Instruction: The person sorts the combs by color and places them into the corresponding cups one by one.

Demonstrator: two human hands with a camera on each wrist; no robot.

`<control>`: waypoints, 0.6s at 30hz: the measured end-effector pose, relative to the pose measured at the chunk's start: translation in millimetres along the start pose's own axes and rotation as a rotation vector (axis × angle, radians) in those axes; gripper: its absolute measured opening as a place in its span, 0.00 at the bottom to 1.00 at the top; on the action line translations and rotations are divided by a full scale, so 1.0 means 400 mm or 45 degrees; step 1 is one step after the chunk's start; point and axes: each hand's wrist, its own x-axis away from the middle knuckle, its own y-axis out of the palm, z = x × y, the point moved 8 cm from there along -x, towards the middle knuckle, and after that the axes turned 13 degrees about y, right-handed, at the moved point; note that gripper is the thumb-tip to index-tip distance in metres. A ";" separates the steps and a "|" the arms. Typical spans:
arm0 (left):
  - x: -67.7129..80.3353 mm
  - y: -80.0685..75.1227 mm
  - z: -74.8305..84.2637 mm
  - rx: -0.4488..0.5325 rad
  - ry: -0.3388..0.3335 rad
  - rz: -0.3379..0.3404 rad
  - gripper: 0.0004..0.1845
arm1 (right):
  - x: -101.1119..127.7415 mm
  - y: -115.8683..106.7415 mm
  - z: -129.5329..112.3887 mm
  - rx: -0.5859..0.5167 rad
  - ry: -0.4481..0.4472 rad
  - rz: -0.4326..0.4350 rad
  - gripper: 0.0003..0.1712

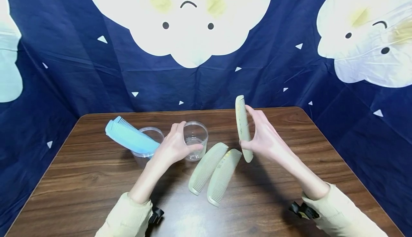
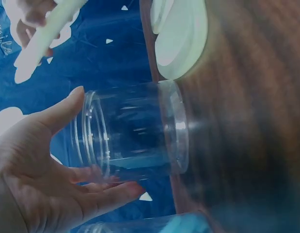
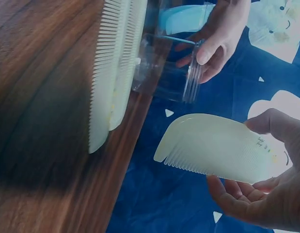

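My right hand [image 1: 265, 137] pinches the pale green comb [image 1: 243, 128] upright at centre frame, thumb and fingers on its smooth spine; it looks stiff, light and a bit slick. My left hand [image 1: 175, 146] cups the clear plastic jar [image 1: 195, 140] on the counter [image 1: 96, 179]. The comb's tiny print is unreadable.

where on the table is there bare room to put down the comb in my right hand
The right side of the table, beyond the right hand holding the cream comb, is bare, as is the near left corner. The middle is crowded: two cream combs, the empty clear jar in the left hand, and the jar of blue combs.
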 end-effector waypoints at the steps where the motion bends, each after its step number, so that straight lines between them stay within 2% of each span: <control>1: 0.004 0.003 -0.003 0.016 0.000 0.005 0.60 | -0.002 0.000 -0.006 -0.013 -0.006 0.000 0.61; 7: 0.021 0.019 -0.021 0.166 0.043 0.103 0.60 | -0.009 0.001 -0.041 -0.054 -0.039 0.026 0.61; 11: 0.027 0.026 -0.036 0.283 0.042 0.170 0.61 | -0.013 0.002 -0.066 -0.116 -0.065 0.033 0.62; 18: 0.038 0.035 -0.046 0.386 0.042 0.213 0.61 | -0.019 0.010 -0.108 -0.255 -0.111 0.018 0.62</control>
